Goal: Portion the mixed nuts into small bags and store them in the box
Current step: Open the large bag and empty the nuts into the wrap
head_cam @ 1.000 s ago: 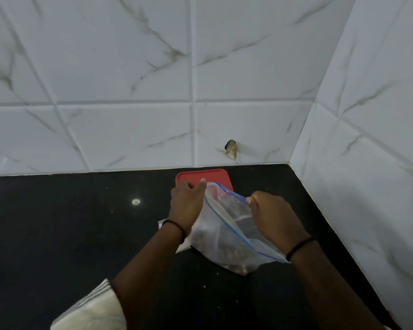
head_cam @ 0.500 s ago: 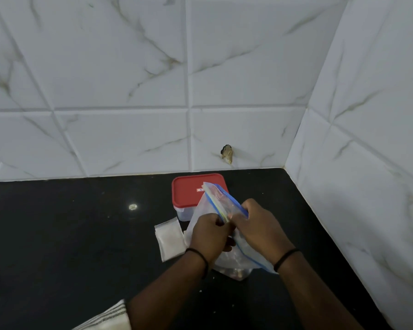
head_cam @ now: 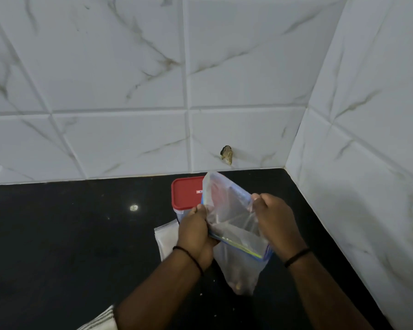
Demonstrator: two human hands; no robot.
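A clear zip bag (head_cam: 234, 225) with a blue seal strip hangs between my hands above the black counter (head_cam: 69, 246); a few nuts show at its bottom corner (head_cam: 239, 285). My left hand (head_cam: 194, 232) grips the bag's left side at the mouth. My right hand (head_cam: 275, 220) grips the right side, and the mouth is pulled apart. Behind the bag stands a clear box with a red lid (head_cam: 186, 192), lid on. Small empty white bags (head_cam: 166, 236) lie flat on the counter, partly hidden by my left hand.
White marble-look tile walls (head_cam: 129, 91) meet in a corner at the back right. A small brownish lump (head_cam: 226, 154) sticks to the back wall above the box. A striped cloth (head_cam: 100, 322) shows at the bottom edge.
My hands had come together at the bag's seal; now they have moved apart and the bag's mouth is spread wide. The view has shifted slightly.
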